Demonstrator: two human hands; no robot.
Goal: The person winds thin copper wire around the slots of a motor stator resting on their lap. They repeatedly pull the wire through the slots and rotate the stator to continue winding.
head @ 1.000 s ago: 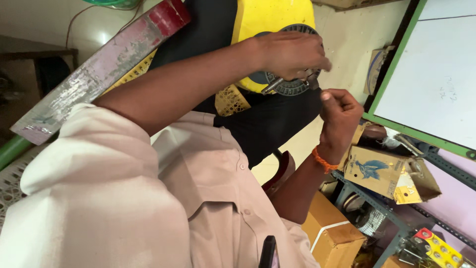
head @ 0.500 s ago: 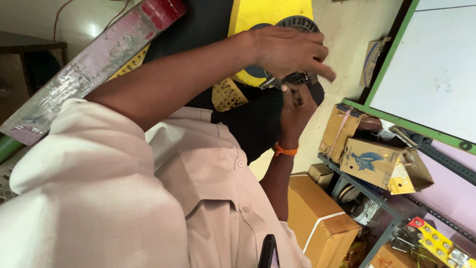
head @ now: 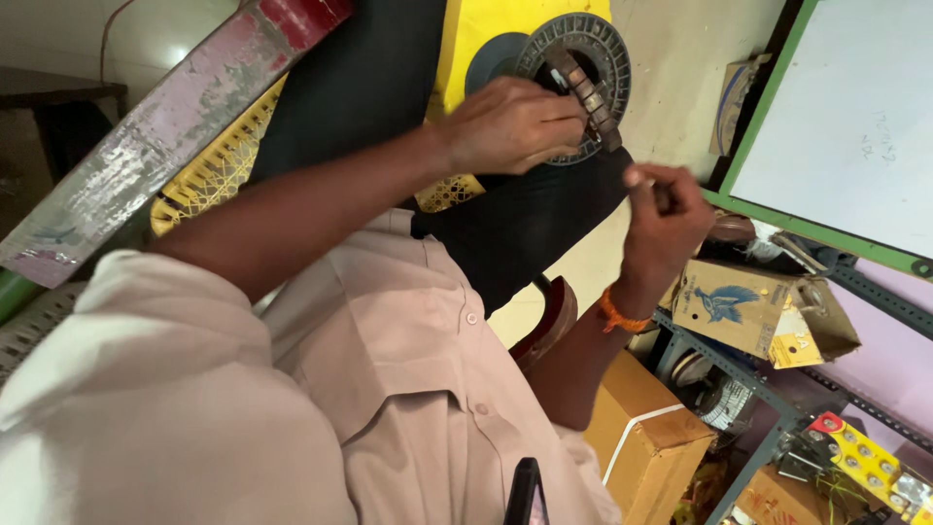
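At top centre, my left hand (head: 510, 124) rests on the grey round ribbed plastic disc (head: 593, 49), fingers curled together around the near end of the brown segmented metal strip (head: 586, 92) that lies across the disc. My right hand (head: 671, 219) is just beside the strip's lower end, thumb and forefinger pressed together; can't tell whether they actually pinch the strip or something smaller. Orange thread band (head: 618, 317) on that wrist. The disc sits on a yellow flat panel (head: 476, 39), over dark cloth on my lap.

Packages: tan cardboard box with a blue bird print and a yellow label (head: 748, 311), open at one end, on the grey slotted-angle metal rack (head: 739, 374) to the right. Brown rectangular carton with a white band (head: 646, 442) below it, near my elbow. Small brown carton (head: 734, 92) leaning at the wall beside the green-framed white board (head: 846, 136). Yellow blister card with red top (head: 865, 457) at the bottom right.

Surface: pale tiled floor (head: 671, 58). Worn grey-and-red painted plank (head: 165, 136) angled across the left, yellow woven mesh (head: 219, 165) under it.
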